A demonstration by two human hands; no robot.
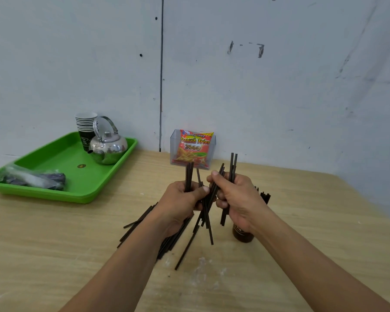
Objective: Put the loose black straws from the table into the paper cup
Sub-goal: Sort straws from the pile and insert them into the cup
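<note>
Fingers (221, 203) of left hand (180, 199) and right hand (236, 197) both clenched on near-upright black straws (206, 212); paper cup (243, 236) sits just under right hand, so right is nearer, drop ends-down; more loose straws (185, 251) lie flat on tabletop (77, 233) under left forearm.

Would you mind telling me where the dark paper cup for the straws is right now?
The paper cup stands on the wooden table right of centre in the head view, mostly hidden beneath the right hand.
</note>
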